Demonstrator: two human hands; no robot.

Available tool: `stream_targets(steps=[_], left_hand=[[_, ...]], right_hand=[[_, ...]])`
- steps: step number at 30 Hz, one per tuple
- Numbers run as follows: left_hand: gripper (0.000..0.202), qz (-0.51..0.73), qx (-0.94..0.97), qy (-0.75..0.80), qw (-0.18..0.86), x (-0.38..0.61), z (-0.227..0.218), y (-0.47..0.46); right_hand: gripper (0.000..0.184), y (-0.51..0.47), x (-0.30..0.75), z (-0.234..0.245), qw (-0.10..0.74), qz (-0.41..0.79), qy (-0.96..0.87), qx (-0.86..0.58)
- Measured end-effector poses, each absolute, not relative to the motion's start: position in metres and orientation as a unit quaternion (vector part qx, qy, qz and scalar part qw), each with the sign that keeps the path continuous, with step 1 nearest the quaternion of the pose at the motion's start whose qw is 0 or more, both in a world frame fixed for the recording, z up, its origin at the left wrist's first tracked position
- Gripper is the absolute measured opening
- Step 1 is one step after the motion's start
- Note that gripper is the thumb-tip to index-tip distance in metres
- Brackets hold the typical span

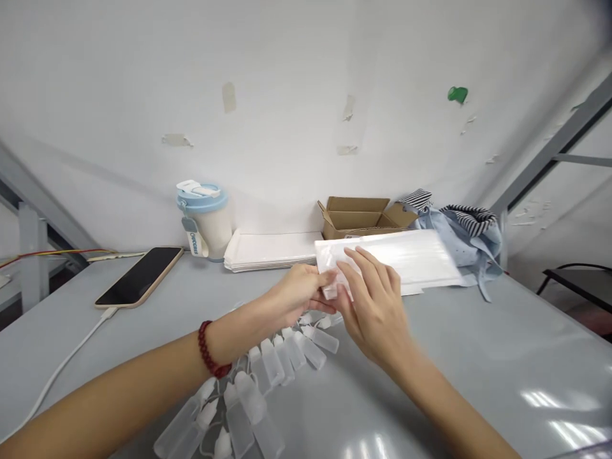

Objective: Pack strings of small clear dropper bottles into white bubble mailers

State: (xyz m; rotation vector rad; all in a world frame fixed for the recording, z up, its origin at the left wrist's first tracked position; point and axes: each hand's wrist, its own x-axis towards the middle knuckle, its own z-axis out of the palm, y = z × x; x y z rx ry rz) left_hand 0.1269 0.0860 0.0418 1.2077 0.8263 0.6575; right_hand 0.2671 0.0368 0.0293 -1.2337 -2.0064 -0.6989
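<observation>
Head view | left hand (299, 293) pinches the near end of flat white plastic packet (406, 258), held just above grey table (478, 357) | right hand (375, 306) fingers stretched flat on it | clear white-capped small bottles (282, 360) lie below

Two hands show: one left hand (299, 293) and one right hand (375, 306). There is one white packet (411, 258), one stack of white sheets (272, 248), one cardboard box (356, 213), one lidded cup (205, 223), one phone (141, 275), one cable (71, 356), one bead bracelet (210, 350) and one heap of cloth (459, 229). The small clear bottles (275, 363) number about a dozen; the arm hides some.
</observation>
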Motion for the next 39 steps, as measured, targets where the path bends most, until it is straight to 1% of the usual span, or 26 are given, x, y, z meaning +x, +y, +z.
stream_targets(steps=[2, 5, 6, 8, 12, 15, 17, 22, 24, 27, 30, 34, 36, 39], left_hand=[[0.022, 0.271, 0.525, 0.384, 0.709, 0.135, 0.031, 0.101], [0.027, 0.245, 0.516, 0.407, 0.712, 0.143, 0.022, 0.119], [0.029, 0.239, 0.517, 0.415, 0.709, 0.145, 0.02, 0.124], [0.03, 0.226, 0.526, 0.43, 0.699, 0.147, 0.02, 0.131], [0.03, 0.191, 0.57, 0.456, 0.657, 0.146, 0.024, 0.134], [0.029, 0.164, 0.629, 0.486, 0.585, 0.134, 0.027, 0.136], [0.028, 0.157, 0.674, 0.516, 0.504, 0.12, 0.028, 0.141], [0.03, 0.138, 0.773, 0.565, 0.253, 0.075, 0.033, 0.159], [0.03, 0.111, 0.796, 0.567, 0.178, 0.061, 0.035, 0.166], [0.03, 0.076, 0.816, 0.565, 0.095, 0.047, 0.038, 0.173], [0.029, 0.053, 0.829, 0.554, 0.045, 0.042, 0.039, 0.177], [0.028, 0.033, 0.85, 0.526, 0.014, 0.041, 0.037, 0.176], [0.028, 0.028, 0.858, 0.513, 0.007, 0.041, 0.036, 0.176], [0.028, 0.024, 0.864, 0.503, -0.003, 0.04, 0.035, 0.179]], right_hand=[[0.033, 0.043, 0.275, 0.028, 0.258, -0.245, -0.764, -0.538], [0.042, 0.05, 0.284, 0.025, 0.123, -0.224, -0.743, -0.618], [0.045, 0.052, 0.286, 0.024, 0.091, -0.22, -0.738, -0.631], [0.048, 0.055, 0.29, 0.022, 0.056, -0.215, -0.735, -0.641], [0.049, 0.059, 0.292, 0.016, 0.024, -0.216, -0.725, -0.654], [0.047, 0.061, 0.293, 0.015, 0.013, -0.223, -0.716, -0.661], [0.044, 0.061, 0.293, 0.015, 0.009, -0.228, -0.71, -0.667], [0.042, 0.061, 0.293, 0.014, 0.006, -0.23, -0.698, -0.678], [0.043, 0.062, 0.292, 0.014, 0.005, -0.229, -0.696, -0.68], [0.044, 0.064, 0.292, 0.015, 0.003, -0.223, -0.693, -0.685], [0.047, 0.067, 0.293, 0.017, 0.0, -0.212, -0.694, -0.688], [0.055, 0.068, 0.297, 0.019, -0.016, -0.193, -0.702, -0.685], [0.056, 0.068, 0.298, 0.02, -0.025, -0.184, -0.704, -0.685], [0.053, 0.067, 0.298, 0.023, -0.032, -0.17, -0.702, -0.691]])
